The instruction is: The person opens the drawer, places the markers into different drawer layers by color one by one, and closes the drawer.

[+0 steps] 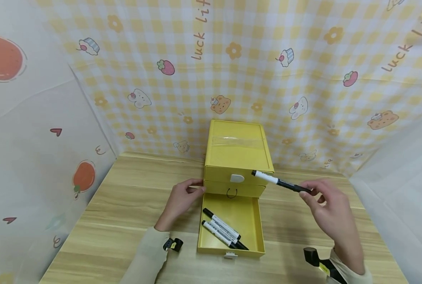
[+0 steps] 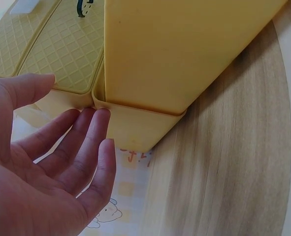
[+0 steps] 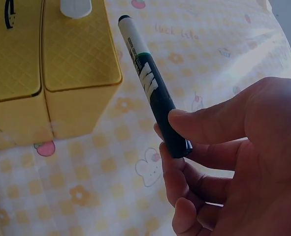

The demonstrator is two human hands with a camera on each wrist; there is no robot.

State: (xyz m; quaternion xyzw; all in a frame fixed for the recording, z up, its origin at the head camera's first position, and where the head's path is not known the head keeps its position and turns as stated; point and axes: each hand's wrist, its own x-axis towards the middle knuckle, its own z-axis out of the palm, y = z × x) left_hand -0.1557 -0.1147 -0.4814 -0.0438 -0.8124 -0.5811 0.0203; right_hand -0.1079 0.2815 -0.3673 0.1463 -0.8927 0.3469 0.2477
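Note:
My right hand (image 1: 333, 209) pinches a white and black marker (image 1: 282, 182) by its black end, thumb against fingers. The marker's white end points left, in front of the upper part of a yellow drawer box (image 1: 239, 152). At the box's left side is my left hand (image 1: 182, 199); in the left wrist view its loosely bent fingers (image 2: 93, 142) are at the edge of the box, gripping nothing. The bottom drawer (image 1: 250, 221) is pulled out toward me. Inside it lie white and black markers (image 1: 225, 228), slanting across its left and front part.
The box's two upper drawers are closed, one with a white tab (image 1: 237, 178), one with a dark loop (image 1: 232, 193). Underneath is a wood-grain table (image 1: 125, 201). A yellow checked cloth (image 1: 182, 86) hangs close behind the box; pale cloth covers both sides.

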